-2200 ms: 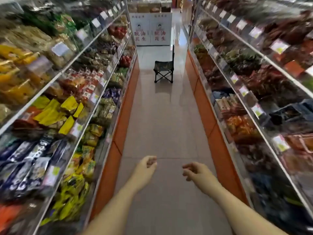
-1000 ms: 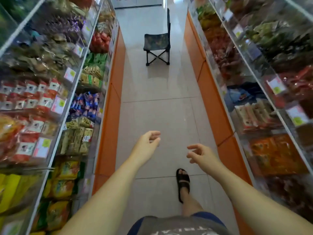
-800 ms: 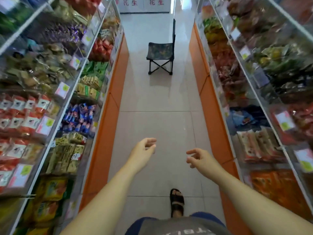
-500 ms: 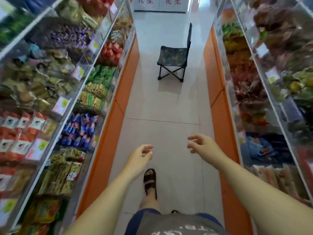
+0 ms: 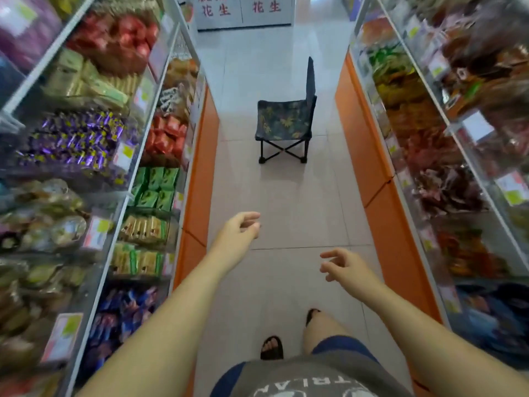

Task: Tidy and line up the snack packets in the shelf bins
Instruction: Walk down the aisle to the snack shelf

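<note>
I stand in a narrow shop aisle between two rows of clear shelf bins full of snack packets. On the left are purple packets, green packets, red packets and yellow-green packets. The right-hand bins hold brown and red packets. My left hand hangs over the floor with loosely curled fingers and holds nothing. Lower and to the right, my right hand is also empty, its fingers spread and relaxed. Neither hand touches a bin.
A small folding camp chair stands in the middle of the aisle ahead. Orange base panels line both shelf units. A white display with red characters closes the far end. My sandalled feet are on the tiled floor.
I have walked forward along the aisle; the chair is closer and new bins have come alongside. My left hand has risen ahead of the right one. Both stay empty.
</note>
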{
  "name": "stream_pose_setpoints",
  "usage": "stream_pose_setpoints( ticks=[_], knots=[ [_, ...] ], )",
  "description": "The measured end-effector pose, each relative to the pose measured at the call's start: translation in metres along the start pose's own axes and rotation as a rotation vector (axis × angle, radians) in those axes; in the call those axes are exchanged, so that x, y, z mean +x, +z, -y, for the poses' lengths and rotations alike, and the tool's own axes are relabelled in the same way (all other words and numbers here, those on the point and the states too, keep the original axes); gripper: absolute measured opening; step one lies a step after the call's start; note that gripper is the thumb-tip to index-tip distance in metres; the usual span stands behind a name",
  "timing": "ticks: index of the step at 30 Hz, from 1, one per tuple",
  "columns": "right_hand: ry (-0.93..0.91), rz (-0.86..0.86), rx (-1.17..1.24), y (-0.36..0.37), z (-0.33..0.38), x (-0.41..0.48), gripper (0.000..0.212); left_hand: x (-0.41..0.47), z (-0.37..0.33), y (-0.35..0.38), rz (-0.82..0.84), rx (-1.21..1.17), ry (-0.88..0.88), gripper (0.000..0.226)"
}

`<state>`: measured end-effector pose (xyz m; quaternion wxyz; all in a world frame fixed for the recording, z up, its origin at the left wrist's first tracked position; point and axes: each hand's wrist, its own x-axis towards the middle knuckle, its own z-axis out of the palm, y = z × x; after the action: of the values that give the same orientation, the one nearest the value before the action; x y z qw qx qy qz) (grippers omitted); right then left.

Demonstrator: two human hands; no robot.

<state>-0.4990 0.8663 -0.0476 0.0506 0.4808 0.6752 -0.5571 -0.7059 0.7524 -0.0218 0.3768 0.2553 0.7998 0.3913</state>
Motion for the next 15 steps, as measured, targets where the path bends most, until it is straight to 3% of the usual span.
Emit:
stream_pose_setpoints(
  ticks=[8,15],
  knots=[
    [0.011,0.027,-0.060,-0.064,0.073,0.145,0.022,0.149,-0.059,-0.015,-0.029,-0.035,-0.025,0.026],
    [-0.151,0.028,-0.121,-0.128,0.209,0.268,0.022,0.249,-0.091,-0.040,-0.089,-0.085,-0.126,0.025]
  ],
)
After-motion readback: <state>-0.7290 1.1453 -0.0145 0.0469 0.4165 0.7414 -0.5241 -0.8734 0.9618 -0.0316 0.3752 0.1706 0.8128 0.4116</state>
